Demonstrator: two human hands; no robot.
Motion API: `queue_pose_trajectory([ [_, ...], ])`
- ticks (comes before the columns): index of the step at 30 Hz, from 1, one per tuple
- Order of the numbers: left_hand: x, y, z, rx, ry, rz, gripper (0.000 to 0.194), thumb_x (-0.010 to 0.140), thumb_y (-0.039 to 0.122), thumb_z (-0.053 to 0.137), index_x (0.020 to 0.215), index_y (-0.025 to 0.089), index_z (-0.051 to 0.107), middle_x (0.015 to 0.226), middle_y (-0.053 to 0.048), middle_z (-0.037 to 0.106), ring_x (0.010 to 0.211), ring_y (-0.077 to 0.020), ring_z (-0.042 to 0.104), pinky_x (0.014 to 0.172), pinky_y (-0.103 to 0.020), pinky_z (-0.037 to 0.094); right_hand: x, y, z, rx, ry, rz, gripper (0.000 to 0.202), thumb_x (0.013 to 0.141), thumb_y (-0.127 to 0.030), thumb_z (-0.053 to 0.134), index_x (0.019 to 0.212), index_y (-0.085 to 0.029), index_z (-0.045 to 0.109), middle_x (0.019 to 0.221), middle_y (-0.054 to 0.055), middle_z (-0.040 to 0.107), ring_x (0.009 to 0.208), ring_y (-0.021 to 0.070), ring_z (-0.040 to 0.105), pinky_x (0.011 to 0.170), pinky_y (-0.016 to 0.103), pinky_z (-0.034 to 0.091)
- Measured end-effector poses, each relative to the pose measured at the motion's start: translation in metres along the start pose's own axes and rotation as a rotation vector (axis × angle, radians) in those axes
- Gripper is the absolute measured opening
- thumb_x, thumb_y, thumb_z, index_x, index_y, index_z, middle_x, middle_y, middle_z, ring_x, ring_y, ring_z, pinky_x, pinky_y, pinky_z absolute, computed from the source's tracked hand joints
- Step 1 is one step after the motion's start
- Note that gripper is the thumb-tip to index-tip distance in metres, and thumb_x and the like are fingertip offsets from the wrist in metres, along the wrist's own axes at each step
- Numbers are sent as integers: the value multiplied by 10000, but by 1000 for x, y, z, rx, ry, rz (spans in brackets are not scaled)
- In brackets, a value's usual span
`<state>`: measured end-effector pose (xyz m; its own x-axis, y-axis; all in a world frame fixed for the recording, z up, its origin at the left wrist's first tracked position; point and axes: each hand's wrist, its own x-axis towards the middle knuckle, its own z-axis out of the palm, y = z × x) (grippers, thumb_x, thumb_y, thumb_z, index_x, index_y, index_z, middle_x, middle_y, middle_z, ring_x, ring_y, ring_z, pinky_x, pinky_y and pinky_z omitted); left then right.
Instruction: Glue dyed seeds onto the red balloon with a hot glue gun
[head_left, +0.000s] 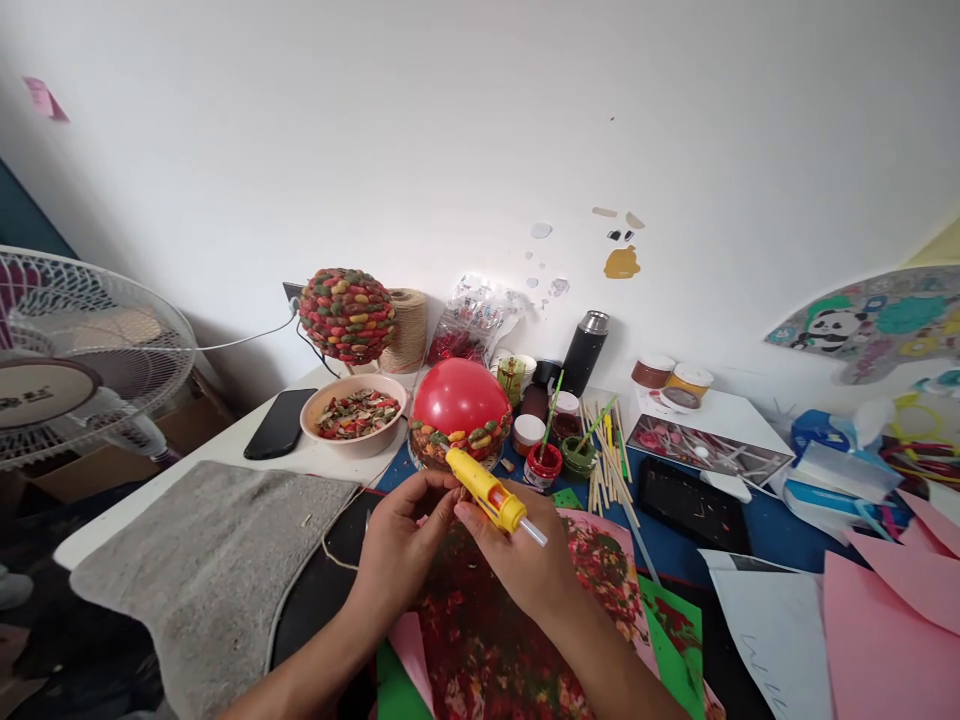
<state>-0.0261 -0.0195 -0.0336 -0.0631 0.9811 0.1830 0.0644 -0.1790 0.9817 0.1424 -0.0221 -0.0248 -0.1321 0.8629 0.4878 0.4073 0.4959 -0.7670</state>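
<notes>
My right hand [529, 565] is closed around a yellow hot glue gun [480, 478], with a clear glue stick [534, 531] poking out of its back end toward me. Beside it, my left hand [401, 545] pinches a small brown shell-like piece [463, 494], mostly hidden by the fingers. The fingertips of both hands nearly meet there. Just beyond them stands a red balloon [461, 397], its lower part ringed by painted shell-like pieces [480, 437]. Below the hands lies a paint-smeared sheet [487, 640].
A pink bowl [307, 420] of painted pieces is at left, beside a phone [276, 424]. Behind stand a finished-looking covered ball [346, 315] and a twine spool [407, 330]. Open paint jars [541, 464], wooden sticks [604, 480] and a black tray [694, 505] lie to the right; a fan [82, 350] stands left.
</notes>
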Motion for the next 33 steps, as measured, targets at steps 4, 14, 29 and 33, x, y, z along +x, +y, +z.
queue_pose_trajectory([
  [4, 0, 4, 2, 15, 6, 23, 243, 865, 459, 826, 867, 221, 775, 850, -46, 783, 799, -223, 713, 758, -301, 557, -1, 2, 0, -5, 5, 10, 114, 1007, -319, 710, 968, -240, 783, 883, 40, 823, 776, 231, 772, 707, 317, 570],
  [14, 3, 28, -8, -138, -74, -156, 347, 717, 517, 929, 758, 203, 786, 744, -29, 750, 667, -165, 618, 662, -263, 509, -2, -2, 2, -38, 11, -35, 146, 1005, -284, 680, 887, -236, 752, 778, 22, 767, 679, 203, 711, 650, 291, 503],
  [29, -1, 20, -7, -540, -60, -430, 457, 512, 457, 1077, 680, 161, 773, 659, -18, 720, 563, -98, 578, 568, -198, 475, -5, -3, 1, 42, -73, 13, 128, 986, -283, 716, 867, -241, 735, 788, 12, 756, 689, 192, 698, 644, 279, 481],
  [33, 0, 16, -8, -565, -69, -473, 444, 495, 414, 1079, 651, 142, 765, 586, 4, 665, 464, -55, 482, 456, -168, 372, -3, -6, -1, 48, -110, 33, 115, 986, -291, 728, 886, -237, 748, 796, 20, 769, 703, 201, 711, 658, 287, 502],
])
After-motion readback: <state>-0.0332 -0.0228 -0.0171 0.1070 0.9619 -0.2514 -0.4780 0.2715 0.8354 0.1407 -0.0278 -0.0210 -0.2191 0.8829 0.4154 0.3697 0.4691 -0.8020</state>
